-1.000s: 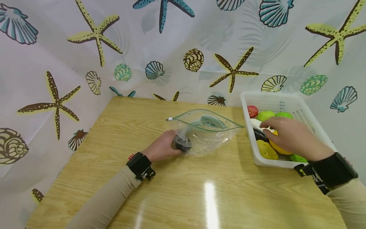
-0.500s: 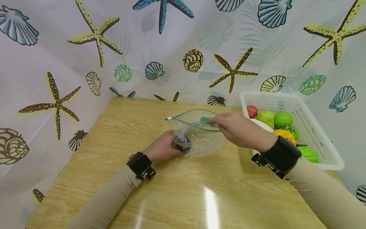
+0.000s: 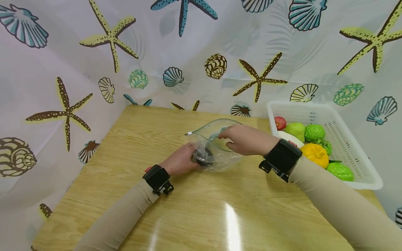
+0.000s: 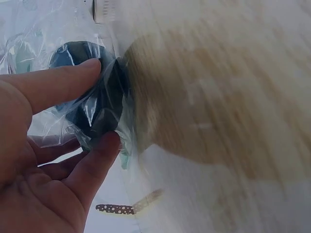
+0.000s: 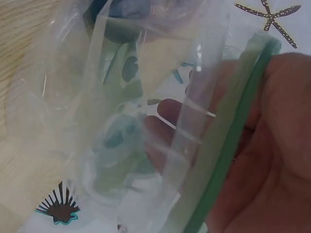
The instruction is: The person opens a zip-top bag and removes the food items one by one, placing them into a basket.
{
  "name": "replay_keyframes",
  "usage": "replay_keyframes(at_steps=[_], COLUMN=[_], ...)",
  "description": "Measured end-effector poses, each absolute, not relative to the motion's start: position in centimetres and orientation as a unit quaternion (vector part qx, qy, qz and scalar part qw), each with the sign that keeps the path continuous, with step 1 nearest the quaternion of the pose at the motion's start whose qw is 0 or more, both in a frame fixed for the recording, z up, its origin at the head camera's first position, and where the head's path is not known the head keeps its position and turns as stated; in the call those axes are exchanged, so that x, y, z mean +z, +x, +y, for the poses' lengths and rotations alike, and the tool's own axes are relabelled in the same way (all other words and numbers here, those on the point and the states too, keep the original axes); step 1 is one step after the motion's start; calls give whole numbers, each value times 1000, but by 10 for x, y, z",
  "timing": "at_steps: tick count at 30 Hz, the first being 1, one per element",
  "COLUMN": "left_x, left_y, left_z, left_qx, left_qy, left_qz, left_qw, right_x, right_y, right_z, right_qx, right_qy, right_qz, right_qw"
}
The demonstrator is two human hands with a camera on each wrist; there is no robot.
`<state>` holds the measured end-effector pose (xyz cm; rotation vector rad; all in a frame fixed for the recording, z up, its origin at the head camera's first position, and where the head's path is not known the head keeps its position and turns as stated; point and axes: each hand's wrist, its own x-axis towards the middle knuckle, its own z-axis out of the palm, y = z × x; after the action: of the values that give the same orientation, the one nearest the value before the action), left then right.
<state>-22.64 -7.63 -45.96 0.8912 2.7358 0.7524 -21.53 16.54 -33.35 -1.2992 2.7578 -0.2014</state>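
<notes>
A clear zip bag (image 3: 224, 162) with a green-edged mouth and pale green patches lies on the wooden table. My left hand (image 3: 180, 160) grips a dark, round object (image 4: 107, 104) through the plastic, thumb on one side and fingers on the other; its kind is unclear under the film. At the mouth of the bag, my right hand (image 3: 246, 139) reaches in over the green rim (image 5: 231, 145). Its loosely bent fingers (image 5: 172, 114) show through the plastic in the right wrist view, with nothing seen between them.
To the right stands a white plastic basket (image 3: 365, 164) of fruit and vegetables, partly behind my right arm. In it are a red fruit (image 3: 280, 123), a green pear-like fruit (image 3: 296, 131) and a yellow squash-like piece (image 3: 315, 155). A shell-and-starfish cloth (image 3: 188, 52) hangs behind.
My right hand has moved left from over the basket to the bag's mouth, its fingers now inside. The left hand keeps its grip on the dark object.
</notes>
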Motion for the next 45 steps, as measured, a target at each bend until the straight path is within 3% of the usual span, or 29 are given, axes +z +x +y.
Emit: replay_keyframes(at_steps=[15, 22, 34, 45], left_x=[-465, -463, -466, -468], left_y=[-227, -227, -225, -228], left_z=[-76, -78, -81, -81], left_qx=[290, 345, 399, 360], left_qy=[343, 345, 336, 336], left_qz=[893, 869, 849, 867], left_qw=[36, 81, 85, 68], right_x=[-366, -372, -376, -388], right_y=[-231, -228, -228, -230], right_z=[146, 140, 133, 136], right_qx=[-15, -14, -62, 17], right_qy=[-457, -462, -409, -416], right_qz=[878, 868, 888, 893], right_qw=[144, 182, 202, 171])
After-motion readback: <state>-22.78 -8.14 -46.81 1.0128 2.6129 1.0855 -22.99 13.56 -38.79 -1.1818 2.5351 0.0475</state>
